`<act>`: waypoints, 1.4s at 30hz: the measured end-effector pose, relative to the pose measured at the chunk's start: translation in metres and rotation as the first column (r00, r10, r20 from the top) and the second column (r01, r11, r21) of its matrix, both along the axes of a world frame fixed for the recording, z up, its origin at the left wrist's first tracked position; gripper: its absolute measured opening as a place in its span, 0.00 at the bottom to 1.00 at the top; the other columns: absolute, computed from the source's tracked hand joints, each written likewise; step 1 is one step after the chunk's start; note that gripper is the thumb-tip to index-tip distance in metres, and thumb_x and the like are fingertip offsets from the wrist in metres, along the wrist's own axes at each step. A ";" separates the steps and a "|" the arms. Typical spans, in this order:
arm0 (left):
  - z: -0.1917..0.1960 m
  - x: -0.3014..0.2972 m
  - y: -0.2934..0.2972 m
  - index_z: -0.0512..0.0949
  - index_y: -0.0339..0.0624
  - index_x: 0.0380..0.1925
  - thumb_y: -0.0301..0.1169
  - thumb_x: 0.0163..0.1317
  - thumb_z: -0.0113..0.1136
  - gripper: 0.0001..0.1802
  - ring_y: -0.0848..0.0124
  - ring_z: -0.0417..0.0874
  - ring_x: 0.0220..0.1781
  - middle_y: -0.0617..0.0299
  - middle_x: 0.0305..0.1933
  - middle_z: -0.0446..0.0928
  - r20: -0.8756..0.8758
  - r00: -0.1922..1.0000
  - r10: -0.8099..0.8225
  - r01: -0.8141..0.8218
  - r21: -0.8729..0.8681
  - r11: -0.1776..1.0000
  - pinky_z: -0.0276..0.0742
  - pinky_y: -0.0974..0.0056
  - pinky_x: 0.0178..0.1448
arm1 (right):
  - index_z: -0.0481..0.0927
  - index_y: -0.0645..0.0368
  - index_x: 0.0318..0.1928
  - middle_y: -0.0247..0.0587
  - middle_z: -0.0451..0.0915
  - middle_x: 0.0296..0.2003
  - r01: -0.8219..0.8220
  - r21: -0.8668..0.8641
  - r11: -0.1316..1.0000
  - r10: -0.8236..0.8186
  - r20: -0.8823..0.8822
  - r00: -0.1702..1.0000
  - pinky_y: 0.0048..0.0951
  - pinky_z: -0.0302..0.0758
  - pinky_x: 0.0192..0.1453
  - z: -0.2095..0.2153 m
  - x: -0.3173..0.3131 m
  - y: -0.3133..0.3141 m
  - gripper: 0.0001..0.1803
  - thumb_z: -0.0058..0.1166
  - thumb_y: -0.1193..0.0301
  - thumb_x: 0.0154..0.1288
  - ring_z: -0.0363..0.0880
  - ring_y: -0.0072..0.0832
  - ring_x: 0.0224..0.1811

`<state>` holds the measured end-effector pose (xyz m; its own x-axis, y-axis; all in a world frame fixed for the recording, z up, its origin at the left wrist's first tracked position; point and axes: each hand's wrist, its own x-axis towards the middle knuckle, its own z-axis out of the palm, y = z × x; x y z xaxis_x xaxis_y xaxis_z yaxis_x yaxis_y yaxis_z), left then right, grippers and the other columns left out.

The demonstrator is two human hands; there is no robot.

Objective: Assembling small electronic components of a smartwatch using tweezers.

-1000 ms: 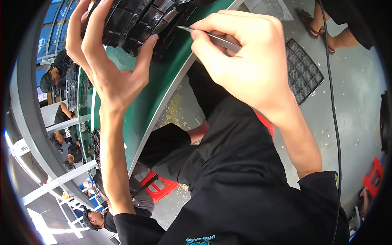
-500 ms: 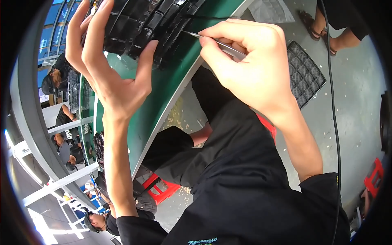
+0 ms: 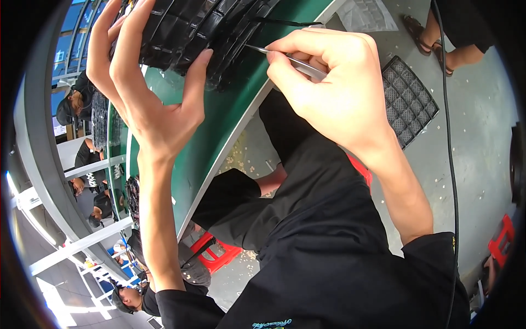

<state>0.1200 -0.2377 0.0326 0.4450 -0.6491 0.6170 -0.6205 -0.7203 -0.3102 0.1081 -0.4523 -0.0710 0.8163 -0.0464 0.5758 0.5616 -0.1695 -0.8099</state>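
Note:
A stack of glossy black plastic trays with ridged compartments lies at the top of the view, partly cut off by its upper edge. My left hand spans the stack's near left corner, the thumb pressed on the near side and the fingers spread along the left side. In my right hand is a pair of metal tweezers, pinched between thumb and fingers. Their tip points left at the layered edge of the stack; whether it touches cannot be made out. A thin black strip sticks out from the stack above the tweezers.
The stack rests on a green tabletop with a pale edge. A black gridded tray lies on the grey floor at right, near a hanging black cable. Red stools stand below. Several people sit along the left; another person's legs are at upper right.
The tweezers' tip has shifted slightly down along the stack's edge with my right hand. The stack's near edge looks slightly turned, and my left thumb has moved a little with it.

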 end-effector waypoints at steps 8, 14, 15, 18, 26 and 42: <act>0.002 -0.001 0.001 0.69 0.42 0.81 0.26 0.57 0.88 0.53 0.52 0.61 0.86 0.48 0.83 0.64 0.032 0.999 0.024 -0.026 0.040 0.999 0.65 0.50 0.86 | 0.93 0.69 0.42 0.39 0.91 0.29 -0.038 0.092 0.995 0.039 -0.008 0.999 0.22 0.79 0.35 0.003 0.002 0.003 0.05 0.70 0.79 0.68 0.88 0.19 0.30; 0.001 0.000 0.001 0.69 0.42 0.81 0.27 0.57 0.88 0.53 0.51 0.61 0.86 0.48 0.84 0.63 0.021 1.000 0.014 -0.014 0.021 1.000 0.64 0.50 0.87 | 0.94 0.67 0.42 0.38 0.90 0.29 -0.038 0.084 0.996 0.039 -0.018 0.999 0.23 0.76 0.32 0.008 0.000 0.000 0.05 0.70 0.79 0.68 0.85 0.17 0.28; 0.001 0.000 0.000 0.69 0.42 0.81 0.27 0.57 0.88 0.53 0.51 0.61 0.86 0.48 0.84 0.63 0.021 1.000 0.010 -0.011 0.021 1.000 0.64 0.50 0.87 | 0.94 0.67 0.42 0.38 0.90 0.29 -0.034 0.084 0.996 0.035 -0.018 0.999 0.23 0.76 0.32 0.006 0.001 0.001 0.05 0.70 0.79 0.68 0.85 0.17 0.28; 0.003 0.000 0.001 0.68 0.42 0.81 0.27 0.56 0.89 0.54 0.52 0.61 0.87 0.48 0.84 0.62 0.007 1.000 0.024 -0.025 0.020 0.999 0.65 0.50 0.87 | 0.94 0.67 0.42 0.39 0.90 0.28 -0.002 0.060 0.998 -0.001 0.055 0.998 0.23 0.75 0.32 0.003 0.006 0.003 0.05 0.70 0.79 0.68 0.85 0.17 0.27; 0.003 -0.001 0.005 0.67 0.45 0.82 0.26 0.59 0.87 0.53 0.53 0.61 0.87 0.49 0.86 0.57 -0.149 0.989 -0.027 0.015 -0.079 0.997 0.71 0.53 0.86 | 0.94 0.67 0.43 0.38 0.91 0.29 -0.026 0.097 0.995 0.027 -0.006 1.000 0.21 0.78 0.34 0.006 0.004 0.002 0.06 0.71 0.78 0.68 0.87 0.17 0.29; 0.002 0.001 0.009 0.71 0.45 0.80 0.24 0.64 0.82 0.46 0.54 0.61 0.87 0.50 0.86 0.59 -0.129 0.990 -0.054 0.042 -0.094 0.995 0.65 0.51 0.88 | 0.94 0.67 0.44 0.35 0.91 0.29 -0.001 0.130 0.991 0.011 -0.076 0.997 0.18 0.78 0.34 0.011 -0.002 0.003 0.06 0.72 0.78 0.70 0.86 0.13 0.30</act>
<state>0.1210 -0.2287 0.0346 0.4955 -0.6160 0.6124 -0.6864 -0.7098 -0.1585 0.1062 -0.4496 -0.0596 0.8583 -0.1120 0.5007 0.4975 -0.0569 -0.8656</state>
